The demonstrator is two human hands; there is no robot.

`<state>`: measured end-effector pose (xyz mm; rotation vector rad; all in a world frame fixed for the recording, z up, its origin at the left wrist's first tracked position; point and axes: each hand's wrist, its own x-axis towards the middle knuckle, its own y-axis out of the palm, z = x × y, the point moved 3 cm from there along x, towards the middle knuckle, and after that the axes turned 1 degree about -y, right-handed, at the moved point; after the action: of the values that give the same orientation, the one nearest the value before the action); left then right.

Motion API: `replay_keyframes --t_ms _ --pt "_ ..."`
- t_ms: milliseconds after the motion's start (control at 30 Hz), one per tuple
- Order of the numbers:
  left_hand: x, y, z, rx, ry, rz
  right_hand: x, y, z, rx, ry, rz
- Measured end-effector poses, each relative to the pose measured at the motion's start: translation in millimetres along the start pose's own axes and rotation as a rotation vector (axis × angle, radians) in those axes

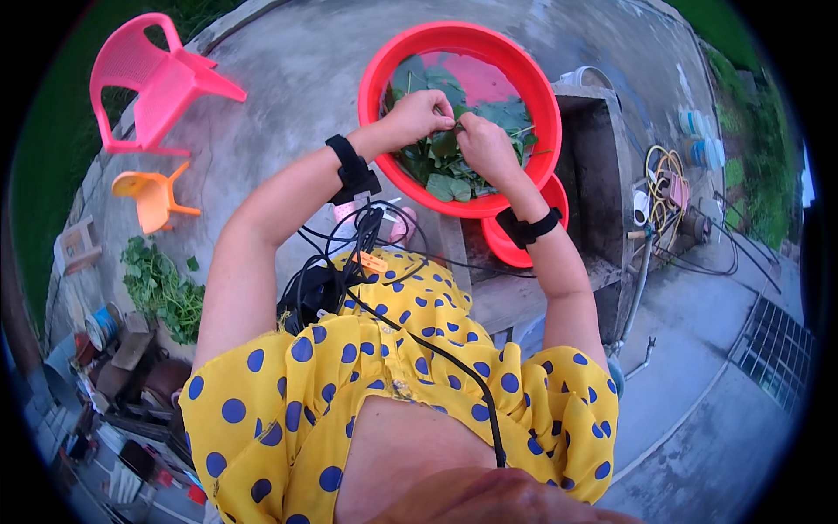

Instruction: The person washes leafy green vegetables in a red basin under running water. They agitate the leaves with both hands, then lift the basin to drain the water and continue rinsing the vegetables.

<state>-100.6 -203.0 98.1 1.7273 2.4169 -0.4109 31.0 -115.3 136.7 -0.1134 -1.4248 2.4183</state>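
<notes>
My left hand [422, 116] and my right hand [486, 148] meet above a large red plastic basin [548, 131]. Their fingertips pinch what looks like a small piece of leafy green stem; most of it is hidden by the fingers. Water fills the basin, with broad green leaves [448, 188] and thin stems floating in it, mostly at the near side and the left. A black strap with a small device circles each wrist. Under the basin's near right rim, a second, smaller red basin [507, 245] shows in part, inside a concrete sink [592, 164].
Black cables [366, 229] hang over my lap near the left forearm. Leafy vines [163, 288] lie on the ground at left, close to an orange child's chair [150, 196] and a pink plastic armchair [154, 92]. A yellow hose [664, 173] and a water pipe [641, 281] are at right.
</notes>
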Motion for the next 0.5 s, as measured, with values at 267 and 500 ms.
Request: replay_keyframes --t_ms 267,500 --pt "-4 -24 1 -0.319 -0.116 0.082 -12 9 -47 1.129 0.720 -0.237" --pt "-10 -14 -18 -0.293 -0.033 0.273 -23 -10 26 0.937 0.654 -0.002"
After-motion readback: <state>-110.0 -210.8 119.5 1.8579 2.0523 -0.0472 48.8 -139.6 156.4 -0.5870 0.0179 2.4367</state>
